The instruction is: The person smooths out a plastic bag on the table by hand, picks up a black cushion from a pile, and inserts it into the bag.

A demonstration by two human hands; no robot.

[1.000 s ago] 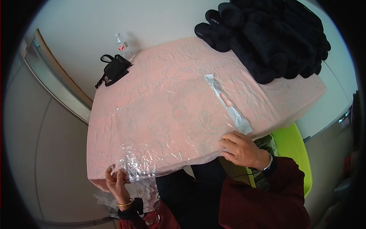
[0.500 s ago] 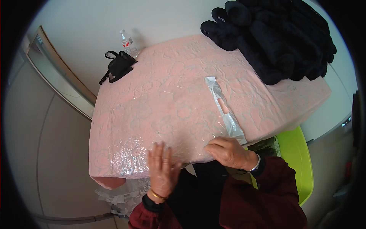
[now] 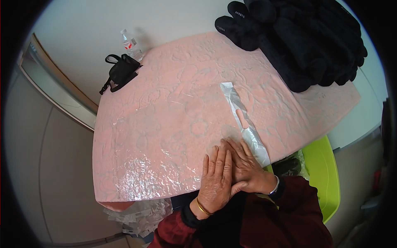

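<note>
A clear plastic bag [image 3: 140, 165] with a white handle strip [image 3: 253, 140] lies spread on the pink patterned cloth. The strip, with its oval cut-out, is at the bag's right end. My left hand [image 3: 214, 182] rests flat on the bag near the table's front edge, fingers stretched forward. Right beside it, my right hand [image 3: 247, 167] is also flat and spread, its fingertips close to the strip. The thumb side of my left hand overlaps part of my right hand. Neither hand grips anything.
Black plush rolls with small white lettering [image 3: 306, 45] are piled at the back right. A black pouch [image 3: 123, 70] and a water bottle [image 3: 131, 46] stand at the back left. A lime-green bin [image 3: 324, 177] is at the right; loose clear bags [image 3: 144, 217] hang below the front left edge.
My left hand has moved right, up against my right hand, and come down on the bag. My right hand has gone from bent, closed fingers to lying flat. The view has shifted slightly.
</note>
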